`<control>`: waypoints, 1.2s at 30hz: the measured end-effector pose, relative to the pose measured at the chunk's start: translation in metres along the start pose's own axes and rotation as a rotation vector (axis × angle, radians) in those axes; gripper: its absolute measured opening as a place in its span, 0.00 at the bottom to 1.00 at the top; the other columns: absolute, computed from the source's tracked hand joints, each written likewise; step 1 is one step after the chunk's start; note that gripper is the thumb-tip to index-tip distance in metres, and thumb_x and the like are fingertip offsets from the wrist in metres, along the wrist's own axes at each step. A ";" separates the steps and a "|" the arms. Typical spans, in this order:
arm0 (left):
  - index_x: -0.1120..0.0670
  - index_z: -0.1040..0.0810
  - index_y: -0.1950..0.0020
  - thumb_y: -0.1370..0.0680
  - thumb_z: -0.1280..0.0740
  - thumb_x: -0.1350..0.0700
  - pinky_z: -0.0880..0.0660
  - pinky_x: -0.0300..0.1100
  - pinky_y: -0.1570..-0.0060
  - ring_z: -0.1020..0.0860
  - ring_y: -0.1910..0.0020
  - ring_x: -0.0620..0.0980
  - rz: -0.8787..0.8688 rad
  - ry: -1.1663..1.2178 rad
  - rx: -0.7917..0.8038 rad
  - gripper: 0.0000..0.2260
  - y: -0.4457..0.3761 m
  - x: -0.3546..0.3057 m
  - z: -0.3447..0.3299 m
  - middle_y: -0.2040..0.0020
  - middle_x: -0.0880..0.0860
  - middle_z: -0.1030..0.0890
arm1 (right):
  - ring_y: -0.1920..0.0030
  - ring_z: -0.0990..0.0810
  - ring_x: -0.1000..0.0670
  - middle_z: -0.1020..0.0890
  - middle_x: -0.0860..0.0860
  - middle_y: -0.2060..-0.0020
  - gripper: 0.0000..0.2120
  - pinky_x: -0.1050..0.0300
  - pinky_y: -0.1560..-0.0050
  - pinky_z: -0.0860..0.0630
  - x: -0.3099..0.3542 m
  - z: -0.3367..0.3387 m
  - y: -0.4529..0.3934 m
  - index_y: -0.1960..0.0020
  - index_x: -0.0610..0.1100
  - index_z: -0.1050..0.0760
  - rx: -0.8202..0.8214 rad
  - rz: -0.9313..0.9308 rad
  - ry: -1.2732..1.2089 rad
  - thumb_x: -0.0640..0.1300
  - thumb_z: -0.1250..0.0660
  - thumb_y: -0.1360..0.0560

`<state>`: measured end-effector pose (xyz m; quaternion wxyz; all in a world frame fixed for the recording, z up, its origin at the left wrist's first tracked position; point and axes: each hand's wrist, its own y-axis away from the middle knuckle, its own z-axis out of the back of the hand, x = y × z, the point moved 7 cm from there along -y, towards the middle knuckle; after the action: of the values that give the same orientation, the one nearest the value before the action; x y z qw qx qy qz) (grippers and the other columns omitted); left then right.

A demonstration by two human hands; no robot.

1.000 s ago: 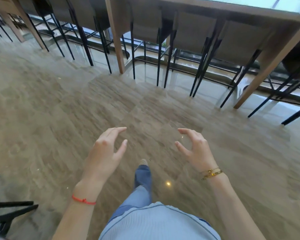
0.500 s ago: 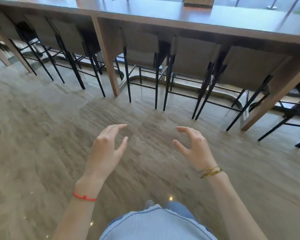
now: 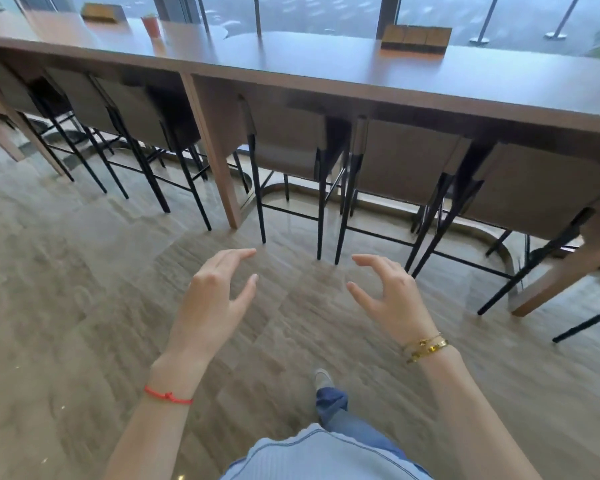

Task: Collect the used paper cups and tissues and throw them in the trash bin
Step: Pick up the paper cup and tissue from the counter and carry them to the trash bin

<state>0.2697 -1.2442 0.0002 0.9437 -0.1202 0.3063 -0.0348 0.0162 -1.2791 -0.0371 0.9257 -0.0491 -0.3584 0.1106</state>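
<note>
A reddish paper cup [image 3: 150, 26] stands on the long wooden counter [image 3: 326, 69] at the far left, near the window. No tissues or trash bin show in this view. My left hand [image 3: 215, 299] and my right hand [image 3: 388, 299] hover side by side over the floor in front of me, fingers loosely spread, holding nothing. Both are well short of the counter.
Several bar stools [image 3: 291, 150] with thin black legs are tucked under the counter. Two wooden boxes [image 3: 415, 39] [image 3: 102, 12] sit on the counter by the window. A marble-look floor [image 3: 66, 306] lies between me and the stools. My foot [image 3: 323, 379] is stepping forward.
The view has risen and moved closer to the counter, so its top, the cup and the boxes now show. My hands keep the same empty, spread pose.
</note>
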 end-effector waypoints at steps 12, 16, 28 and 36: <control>0.49 0.24 0.36 0.22 0.33 0.55 0.38 0.23 0.42 0.25 0.40 0.42 0.213 -0.012 -0.171 0.15 -0.144 0.052 -0.007 0.40 0.43 0.22 | 0.35 0.31 0.56 0.25 0.57 0.39 0.20 0.63 0.37 0.38 0.002 -0.024 -0.224 0.35 0.51 0.29 0.154 0.204 0.006 0.51 0.33 0.25; 0.51 0.23 0.37 0.23 0.32 0.57 0.39 0.22 0.42 0.24 0.41 0.44 0.281 -0.024 -0.193 0.14 -0.174 0.084 -0.002 0.41 0.45 0.22 | 0.36 0.32 0.59 0.27 0.61 0.41 0.20 0.65 0.38 0.40 0.008 -0.052 -0.278 0.35 0.53 0.30 0.211 0.238 0.000 0.52 0.33 0.26; 0.51 0.23 0.36 0.23 0.32 0.57 0.35 0.30 0.43 0.24 0.40 0.45 0.424 -0.047 -0.263 0.15 -0.305 0.236 0.035 0.39 0.46 0.22 | 0.35 0.30 0.53 0.24 0.53 0.38 0.21 0.61 0.35 0.35 0.072 -0.181 -0.471 0.34 0.48 0.29 0.337 0.346 0.010 0.52 0.34 0.25; 0.49 0.23 0.36 0.23 0.32 0.56 0.35 0.30 0.43 0.24 0.41 0.44 0.438 -0.091 -0.282 0.15 -0.415 0.346 0.095 0.40 0.44 0.22 | 0.38 0.28 0.54 0.23 0.55 0.41 0.20 0.65 0.39 0.37 0.147 -0.267 -0.607 0.34 0.48 0.29 0.345 0.378 -0.023 0.50 0.33 0.25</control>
<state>0.6088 -1.6748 -0.0191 0.9155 -0.1829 0.2839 0.2186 0.4048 -1.8362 -0.0346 0.8791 0.0449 -0.3291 0.3419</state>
